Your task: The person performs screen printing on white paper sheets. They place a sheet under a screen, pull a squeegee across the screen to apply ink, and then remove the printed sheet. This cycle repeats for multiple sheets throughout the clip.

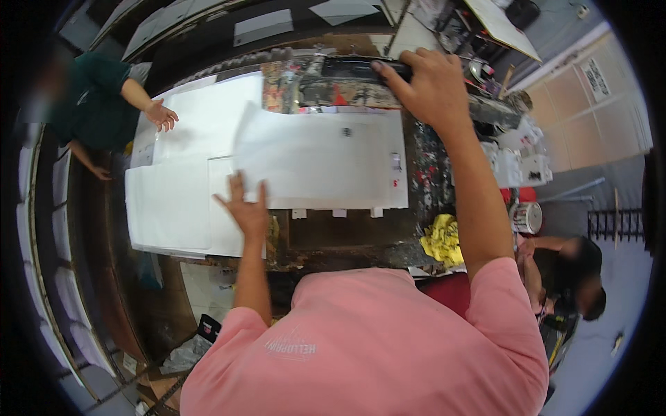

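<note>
My right hand reaches to the far side of the bench and grips the right end of a black bar-shaped handle. Below that handle runs a worn, paint-stained wooden strip. My left hand has its fingers spread over the near left edge of a large white sheet; whether it touches is unclear. A small dark mark shows near that sheet's upper right. To its left lie more white sheets, partly overlapping.
A person in dark green stands at the left, one open hand over the sheets. Crumpled yellow cloth and a white bucket are at the right. Another person is at lower right. Racks of sheets line the left.
</note>
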Available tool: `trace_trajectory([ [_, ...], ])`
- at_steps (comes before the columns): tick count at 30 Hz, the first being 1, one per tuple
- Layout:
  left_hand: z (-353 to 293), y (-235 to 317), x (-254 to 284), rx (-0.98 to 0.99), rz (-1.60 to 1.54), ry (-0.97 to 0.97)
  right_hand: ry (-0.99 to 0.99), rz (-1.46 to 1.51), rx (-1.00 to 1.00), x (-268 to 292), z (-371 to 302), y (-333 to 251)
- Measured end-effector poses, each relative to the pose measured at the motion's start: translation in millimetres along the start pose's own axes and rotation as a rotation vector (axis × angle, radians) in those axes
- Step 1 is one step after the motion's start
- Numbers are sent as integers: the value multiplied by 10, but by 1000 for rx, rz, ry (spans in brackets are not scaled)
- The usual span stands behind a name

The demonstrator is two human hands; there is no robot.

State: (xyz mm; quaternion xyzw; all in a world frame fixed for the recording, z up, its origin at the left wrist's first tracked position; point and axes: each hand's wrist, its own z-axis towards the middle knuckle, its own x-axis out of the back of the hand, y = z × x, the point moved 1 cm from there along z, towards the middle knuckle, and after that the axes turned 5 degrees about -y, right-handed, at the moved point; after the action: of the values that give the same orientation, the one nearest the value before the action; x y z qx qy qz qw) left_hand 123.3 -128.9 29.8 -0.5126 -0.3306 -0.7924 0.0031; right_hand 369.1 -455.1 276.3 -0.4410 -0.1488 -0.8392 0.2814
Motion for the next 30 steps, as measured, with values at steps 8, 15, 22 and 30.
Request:
trace_trajectory([
  [8,-463,869,-657,-549,-79,-359,-30,26,-20,-20,-88,8],
  [15,-1034,1248,-1831,-523,104,-539,-98,58,-28,42,34,29],
  [22,-1018,1364,-1822,-524,157,-625,-41,100,-59,4,135,86],
  [30,-1056,1384,-1818,-514,119,-630,-40,96,-74,51,194,74],
])
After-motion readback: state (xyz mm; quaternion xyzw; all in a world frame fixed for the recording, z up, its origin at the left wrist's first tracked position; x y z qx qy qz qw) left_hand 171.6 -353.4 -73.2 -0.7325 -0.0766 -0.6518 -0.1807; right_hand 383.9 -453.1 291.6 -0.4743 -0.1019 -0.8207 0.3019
